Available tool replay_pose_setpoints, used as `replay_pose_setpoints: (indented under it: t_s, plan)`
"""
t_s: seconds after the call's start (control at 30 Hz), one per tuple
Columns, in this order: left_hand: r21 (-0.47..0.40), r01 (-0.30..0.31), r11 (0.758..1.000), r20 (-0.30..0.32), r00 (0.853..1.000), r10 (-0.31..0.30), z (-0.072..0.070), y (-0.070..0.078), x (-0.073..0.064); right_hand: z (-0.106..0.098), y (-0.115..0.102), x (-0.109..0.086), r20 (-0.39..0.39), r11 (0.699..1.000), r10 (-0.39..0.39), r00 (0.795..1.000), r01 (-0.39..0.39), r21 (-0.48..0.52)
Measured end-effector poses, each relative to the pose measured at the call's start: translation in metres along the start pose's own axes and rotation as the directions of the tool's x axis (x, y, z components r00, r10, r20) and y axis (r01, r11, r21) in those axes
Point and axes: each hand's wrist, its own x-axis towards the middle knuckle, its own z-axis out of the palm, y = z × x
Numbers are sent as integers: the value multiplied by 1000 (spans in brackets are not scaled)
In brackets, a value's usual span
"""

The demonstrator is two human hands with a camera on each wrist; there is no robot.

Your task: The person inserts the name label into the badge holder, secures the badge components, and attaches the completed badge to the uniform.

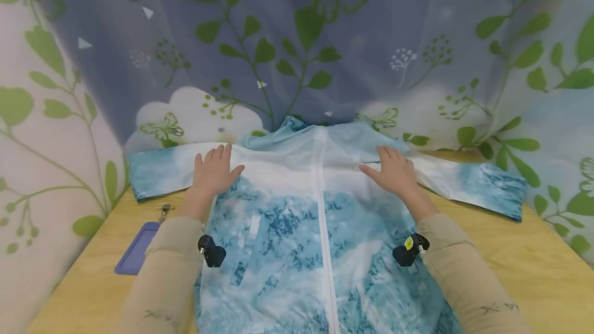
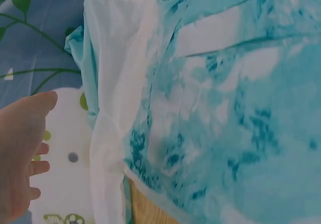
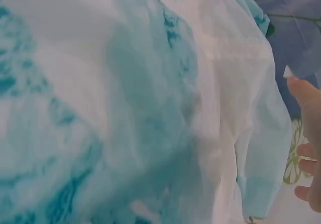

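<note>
A blue and white zip jacket (image 1: 287, 220) lies spread front up, its white zipper (image 1: 325, 241) running down the middle and both sleeves stretched out sideways. Over the shoulder by the left sleeve (image 1: 158, 166) is my left hand (image 1: 213, 171), fingers extended and thumb pointing inward. My right hand (image 1: 393, 169) is at the opposite shoulder, near the right sleeve (image 1: 487, 184), with its fingers also extended. Neither hand grips anything. In the left wrist view, the jacket's pocket strip (image 2: 210, 35) shows; the right wrist view has the shoulder fabric (image 3: 241, 68) beside the fingers.
A purple badge holder (image 1: 134, 251) with a metal clip (image 1: 164, 210) lies on the wooden table (image 1: 83, 282), left of the jacket and close to my left forearm. Behind the table hangs a leaf-patterned curtain (image 1: 362, 30), with the jacket's collar right against it.
</note>
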Motion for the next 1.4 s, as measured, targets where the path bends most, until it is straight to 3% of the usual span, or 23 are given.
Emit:
replay_pose_setpoints:
  t_s: [0.23,0.37,0.6,0.93,1.4]
  plan:
    - [13,-12,1000,-68,998,13,-9,-12,-6,-2,-23,9,1,990,-1,1000,1,143]
    - [-26,6,1000,-90,996,-9,-16,-22,-11,-3,-42,15,19,981,-8,1000,5,195]
    - [-96,55,994,-18,998,-57,-27,-40,-23,-2,-75,20,35,955,-75,997,62,291]
    - [-100,85,991,29,996,-82,-28,-65,-43,8,-111,24,70,942,-171,983,142,305]
    - [-93,129,987,115,986,-118,-21,-92,-65,28,-158,20,94,891,-301,949,245,382]
